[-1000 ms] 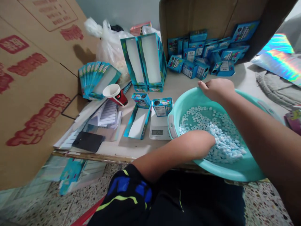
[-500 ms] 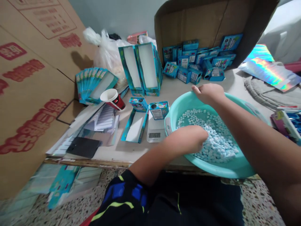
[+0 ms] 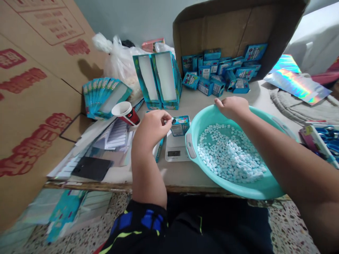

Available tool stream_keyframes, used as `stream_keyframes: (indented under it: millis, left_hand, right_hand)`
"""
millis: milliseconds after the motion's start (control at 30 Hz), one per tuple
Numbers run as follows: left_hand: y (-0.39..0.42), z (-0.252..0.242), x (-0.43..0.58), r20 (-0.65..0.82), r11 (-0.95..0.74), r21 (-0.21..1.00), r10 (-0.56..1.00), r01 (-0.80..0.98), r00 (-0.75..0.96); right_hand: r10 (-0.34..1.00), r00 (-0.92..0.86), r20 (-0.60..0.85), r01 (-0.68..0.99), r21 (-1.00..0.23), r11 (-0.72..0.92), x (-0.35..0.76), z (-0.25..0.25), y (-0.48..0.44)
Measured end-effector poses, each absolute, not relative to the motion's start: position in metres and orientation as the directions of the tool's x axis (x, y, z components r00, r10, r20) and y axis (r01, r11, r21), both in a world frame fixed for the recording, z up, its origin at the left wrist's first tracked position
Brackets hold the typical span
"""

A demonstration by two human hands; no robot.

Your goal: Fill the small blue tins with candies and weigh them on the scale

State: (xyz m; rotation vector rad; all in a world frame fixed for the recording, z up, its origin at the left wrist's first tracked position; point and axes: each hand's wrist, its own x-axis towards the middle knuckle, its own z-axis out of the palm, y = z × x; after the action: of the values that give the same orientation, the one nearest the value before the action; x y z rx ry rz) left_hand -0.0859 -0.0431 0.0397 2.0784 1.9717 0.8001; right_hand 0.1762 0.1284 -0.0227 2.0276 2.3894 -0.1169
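Observation:
My left hand (image 3: 152, 128) is raised over the table, pinching something small and pale between its fingertips, right beside the top of a small blue carton (image 3: 180, 126). The carton stands on a digital kitchen scale (image 3: 176, 150). My right hand (image 3: 233, 107) grips the rim of a teal plastic basin (image 3: 192, 141), which holds many small pale-blue candies (image 3: 230, 155). An open blue display tray (image 3: 159, 150) lies mostly hidden beneath my left hand.
Stacked open display boxes (image 3: 165, 79) and fanned flat blue cards (image 3: 104, 97) stand left of a paper cup (image 3: 125, 113). Many small blue cartons (image 3: 217, 76) sit before a cardboard flap (image 3: 222, 31). A holographic sheet (image 3: 296, 83) lies at right; the table's front edge runs below the basin.
My left hand has risen out of the candies and moved left to the carton on the scale, fingertips pinched. My right hand stays on the rim, and the view has shifted slightly.

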Motion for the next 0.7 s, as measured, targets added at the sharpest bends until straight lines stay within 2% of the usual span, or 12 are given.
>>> stream_keyframes:
  millis: [133, 233, 300, 367, 467, 533, 600, 700]
  left_hand:
    - [-0.044, 0.031, -0.045, 0.281, -0.380, 0.535, 0.922, 0.755, 0.265]
    - [-0.046, 0.023, -0.016, 0.176, -0.555, 0.583, 0.799, 0.594, 0.575]
    - [-0.046, 0.021, -0.012, 0.132, -0.585, 0.590, 0.750, 0.556, 0.648]
    - [-0.044, 0.022, -0.021, 0.203, -0.534, 0.548, 0.832, 0.644, 0.517]
    - [-0.036, 0.020, -0.039, 0.342, -0.305, 0.448, 0.927, 0.840, 0.154]
    - [-0.028, 0.013, -0.043, 0.315, -0.148, 0.386, 0.949, 0.911, 0.021]
    - [-0.020, 0.004, -0.040, 0.235, -0.037, 0.327, 0.971, 0.944, -0.044]
    - [-0.013, -0.004, -0.032, 0.167, 0.036, 0.287, 0.982, 0.957, -0.087]
  right_hand:
    - [0.982, -0.182, -0.049, 0.983, -0.049, 0.179, 0.176, -0.024, 0.128]
    - [0.983, -0.179, -0.031, 0.983, -0.047, 0.177, 0.177, -0.025, 0.128]
    - [0.984, -0.176, -0.029, 0.984, -0.045, 0.175, 0.177, -0.026, 0.127]
    - [0.984, -0.173, -0.031, 0.984, -0.044, 0.172, 0.177, -0.026, 0.128]
    - [0.985, -0.170, -0.032, 0.985, -0.047, 0.169, 0.176, -0.026, 0.128]
    - [0.984, -0.173, -0.037, 0.984, -0.048, 0.171, 0.176, -0.026, 0.127]
    - [0.984, -0.175, -0.038, 0.984, -0.049, 0.174, 0.176, -0.026, 0.126]
    - [0.984, -0.176, -0.037, 0.983, -0.058, 0.174, 0.176, -0.025, 0.125]
